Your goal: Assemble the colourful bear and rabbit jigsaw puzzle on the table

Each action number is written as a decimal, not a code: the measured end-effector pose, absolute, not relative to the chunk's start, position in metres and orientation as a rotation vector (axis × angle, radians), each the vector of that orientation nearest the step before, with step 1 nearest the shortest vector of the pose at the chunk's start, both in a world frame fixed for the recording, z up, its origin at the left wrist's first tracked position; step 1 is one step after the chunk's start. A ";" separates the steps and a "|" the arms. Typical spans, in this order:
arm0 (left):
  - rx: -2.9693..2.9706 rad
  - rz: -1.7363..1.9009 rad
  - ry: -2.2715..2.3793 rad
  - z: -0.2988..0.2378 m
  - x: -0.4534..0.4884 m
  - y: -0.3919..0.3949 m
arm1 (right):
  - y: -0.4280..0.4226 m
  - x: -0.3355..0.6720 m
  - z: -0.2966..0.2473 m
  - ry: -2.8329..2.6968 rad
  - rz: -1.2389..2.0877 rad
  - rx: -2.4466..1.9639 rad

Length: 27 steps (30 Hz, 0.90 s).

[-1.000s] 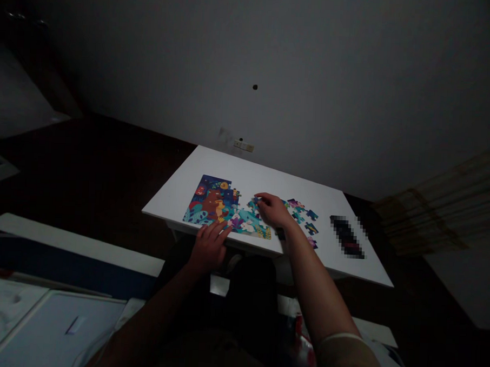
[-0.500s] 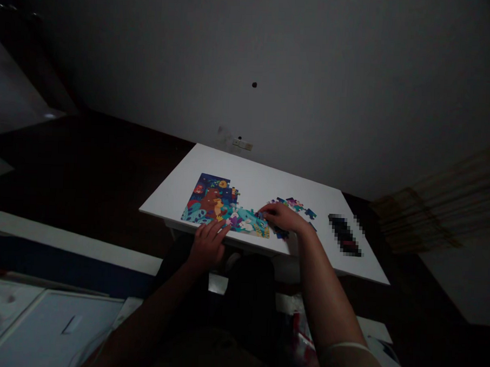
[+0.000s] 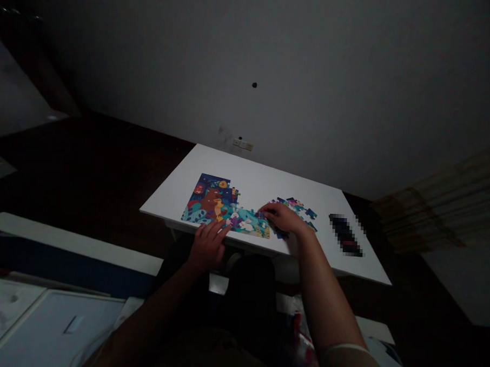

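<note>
A partly joined jigsaw puzzle (image 3: 212, 201) with a brown bear and white rabbits lies on the white table (image 3: 261, 176), near its front edge. My left hand (image 3: 207, 244) rests at the puzzle's lower edge, fingers stretched out and holding nothing. At the puzzle's right end, the fingertips of my right hand (image 3: 282, 216) pinch a small dark bluish jigsaw piece (image 3: 261, 214), mostly hidden by the fingers. Several loose jigsaw pieces (image 3: 295, 203) lie in a heap beyond and beside my right hand, which covers part of them.
A dark, pixelated object (image 3: 346, 235) lies on the table's right side. Behind the table rises a grey wall with a socket strip (image 3: 243, 145). A striped curtain (image 3: 431, 197) hangs at the right. A white ledge (image 3: 75, 244) runs at the lower left.
My right hand has shifted very slightly at the puzzle's right end, still pinching the piece. My left hand stays in place.
</note>
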<state>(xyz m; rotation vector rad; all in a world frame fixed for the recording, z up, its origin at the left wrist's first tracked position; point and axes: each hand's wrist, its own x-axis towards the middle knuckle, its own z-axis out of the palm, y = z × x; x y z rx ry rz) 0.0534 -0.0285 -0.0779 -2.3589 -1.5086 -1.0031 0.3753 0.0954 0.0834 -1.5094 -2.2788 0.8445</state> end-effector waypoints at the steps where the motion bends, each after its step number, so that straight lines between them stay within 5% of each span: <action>1: -2.362 -0.997 -1.513 -0.078 0.053 -0.028 | 0.096 0.376 0.081 -2.276 0.837 -1.507; 27: -2.418 -0.987 -1.478 -0.074 0.050 -0.032 | 0.138 0.326 0.054 -2.021 0.601 -1.566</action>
